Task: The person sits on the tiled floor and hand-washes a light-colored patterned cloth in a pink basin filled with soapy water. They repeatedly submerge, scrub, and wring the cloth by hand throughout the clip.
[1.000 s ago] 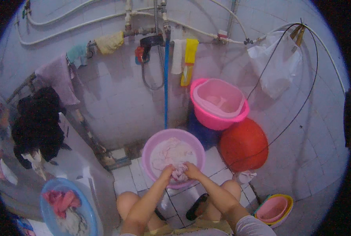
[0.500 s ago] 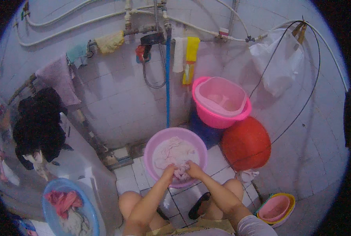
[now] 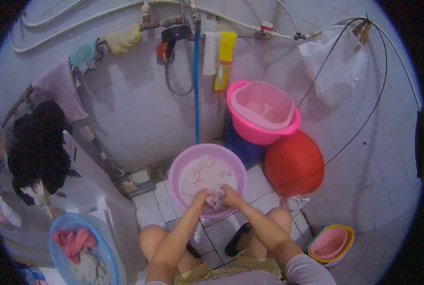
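Observation:
A pale pink wet cloth [image 3: 207,173] lies in a lilac basin [image 3: 173,180] on the floor between my knees, partly under cloudy water. At the basin's near side, a bunched part of the cloth sits between my two hands. My left hand [image 3: 200,198] is closed on the left of this bunch. On its right side my right hand [image 3: 231,196] grips it, fingers curled inward. The fingertips of both hands are partly hidden in the folds.
A bright pink basin [image 3: 240,127] with a paler one inside stands on a blue bucket [image 3: 243,149]. Beside it leans a red basin [image 3: 295,164]. Small nested basins [image 3: 330,244] sit at right. A blue basin [image 3: 60,256] holding clothes is at left, near black clothing [image 3: 38,147].
The whole view has shifted slightly, so everything sits a little higher and further left. Both hands stay on the bunched cloth, with hardly any movement relative to the basin.

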Demonstrator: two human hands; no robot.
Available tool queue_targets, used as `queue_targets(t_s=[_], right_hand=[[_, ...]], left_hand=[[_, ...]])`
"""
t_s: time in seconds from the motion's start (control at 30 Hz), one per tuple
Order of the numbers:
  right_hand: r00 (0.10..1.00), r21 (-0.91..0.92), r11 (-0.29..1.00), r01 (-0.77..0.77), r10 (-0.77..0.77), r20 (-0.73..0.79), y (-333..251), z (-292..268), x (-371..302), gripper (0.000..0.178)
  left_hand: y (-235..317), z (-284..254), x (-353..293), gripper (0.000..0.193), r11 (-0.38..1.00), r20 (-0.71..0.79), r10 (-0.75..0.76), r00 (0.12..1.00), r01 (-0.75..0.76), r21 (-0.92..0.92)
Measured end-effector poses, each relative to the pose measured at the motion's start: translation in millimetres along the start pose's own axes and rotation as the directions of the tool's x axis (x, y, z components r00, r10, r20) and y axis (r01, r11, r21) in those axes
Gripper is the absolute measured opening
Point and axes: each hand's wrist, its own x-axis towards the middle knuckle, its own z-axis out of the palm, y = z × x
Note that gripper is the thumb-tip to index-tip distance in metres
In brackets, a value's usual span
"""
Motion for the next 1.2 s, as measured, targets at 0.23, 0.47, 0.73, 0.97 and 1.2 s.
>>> queue_targets(t_s=[0.23,0.47,0.73,0.97,1.2], right_hand=[[0.994,-0.061,0.995,0.074,-0.079,-0.078,14,9,-1,0.038],[1.000,-0.062,0.998,-0.025,0.024,-0.017,2,8,1,0.040],[0.997,-0.070,0.995,0.064,-0.068,-0.048,38,12,16,0.045],[0.991,0.057,0.989,0.135,-0.134,-0.013,3,-5,4,0.042],[0.973,0.118,0.969,0.216,-0.204,-0.106,13,17,14,0.037]], left_hand=[[-10,-10,18,0.062,0.997,0.100,-0.068,0.993,0.071,-0.025],[-11,-14,4,0.071,0.992,0.140,0.062,0.988,-0.046,-0.117],[-5,0,8,0.064,0.998,0.115,0.032,0.993,-0.025,-0.064],[-12,-14,21,0.053,0.998,0.123,0.019,0.992,-0.011,-0.069],[14,-2,-15,0.030,0.997,-0.008,0.059,0.998,-0.060,-0.045]])
